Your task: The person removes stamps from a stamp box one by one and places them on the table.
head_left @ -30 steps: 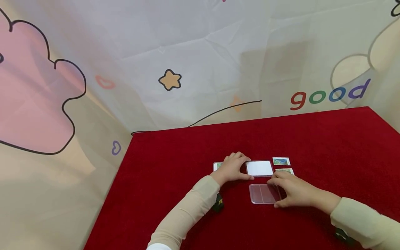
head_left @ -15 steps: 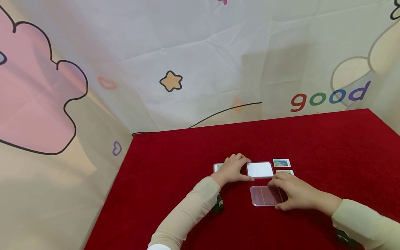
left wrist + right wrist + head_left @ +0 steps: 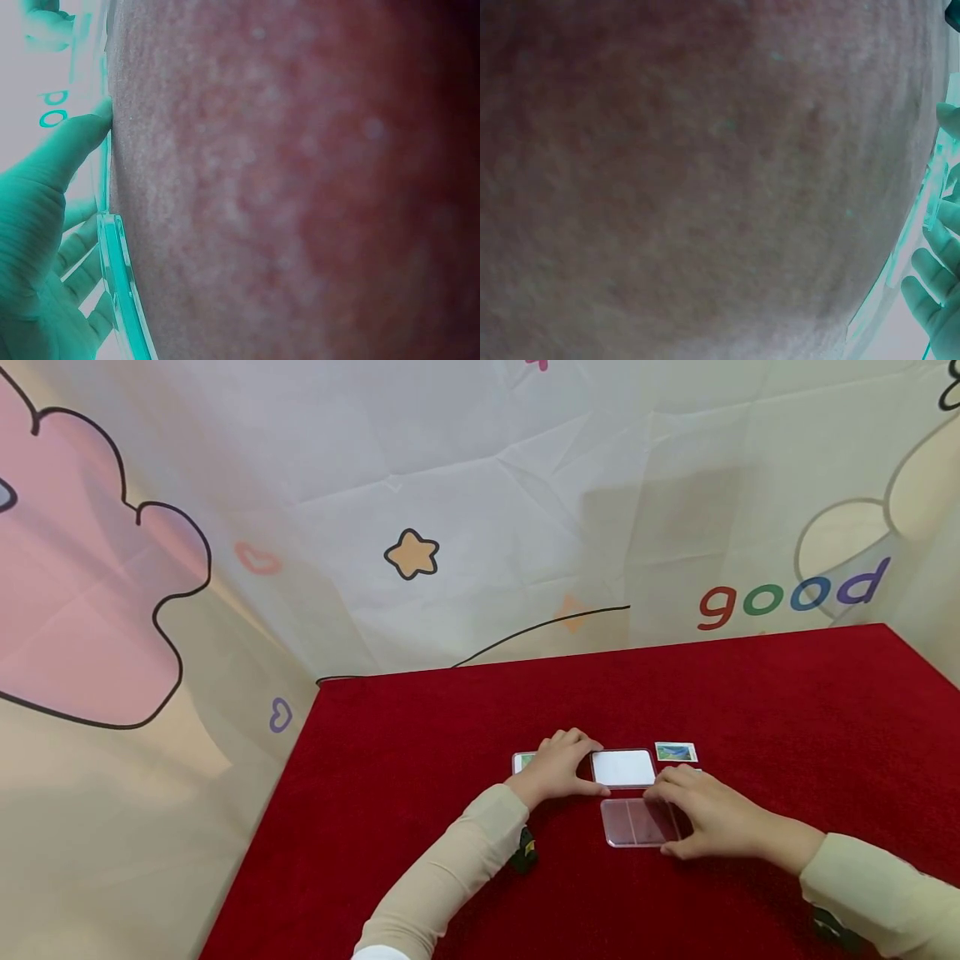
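Note:
A shallow clear plastic case (image 3: pixel 624 768) with a white sheet inside lies flat in the middle of the head view. My left hand (image 3: pixel 553 768) holds its left end, thumb at the near edge and index finger at the far edge. In the left wrist view the thumb (image 3: pixel 71 150) touches the case's side. Just nearer to me is a clear lid (image 3: pixel 632 823) with a line across it. My right hand (image 3: pixel 712 817) grips the lid's right end between thumb and fingers. Whether the lid touches the cloth, I cannot tell.
A second clear case (image 3: pixel 522 761) with something green inside is partly hidden under my left wrist. Beyond my right hand lies a stamp (image 3: pixel 677 752); another is almost covered by that hand. Red cloth (image 3: pixel 420 735) covers the table up to a printed backdrop (image 3: pixel 480 510).
The lid in my right hand has shifted slightly away from me, closer to the case. That hand now covers most of the nearer stamp. My left hand stays where it was.

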The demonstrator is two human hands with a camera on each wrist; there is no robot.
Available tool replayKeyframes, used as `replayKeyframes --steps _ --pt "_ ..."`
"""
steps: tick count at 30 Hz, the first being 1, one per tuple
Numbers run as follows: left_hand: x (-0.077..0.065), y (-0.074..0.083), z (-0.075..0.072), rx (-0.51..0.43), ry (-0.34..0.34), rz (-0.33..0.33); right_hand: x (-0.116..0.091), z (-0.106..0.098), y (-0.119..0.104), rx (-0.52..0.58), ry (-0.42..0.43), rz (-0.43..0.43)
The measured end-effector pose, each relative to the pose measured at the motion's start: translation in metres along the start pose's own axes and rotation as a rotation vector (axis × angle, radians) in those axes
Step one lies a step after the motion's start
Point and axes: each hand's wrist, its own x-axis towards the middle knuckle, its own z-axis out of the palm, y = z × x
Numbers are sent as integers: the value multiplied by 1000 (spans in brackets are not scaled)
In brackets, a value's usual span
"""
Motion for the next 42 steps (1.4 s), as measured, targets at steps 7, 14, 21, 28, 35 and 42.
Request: replayKeyframes --steps 7,14,21,28,35,42 --pt "-2 -1 3 -11 1 -1 4 -4 1 -8 3 15" --pt "-1 -2 1 -11 14 3 10 -11 4 -26 16 26" --pt "0 -2 2 7 11 6 14 -15 4 -45 -2 52" --pt "0 -3 2 13 3 0 20 -18 7 -39 -49 114" --pt "0 -2 1 9 -8 -4 24 -17 10 -30 -32 125" --pt "1 -3 1 11 -3 -7 28 -15 16 -43 -11 111"
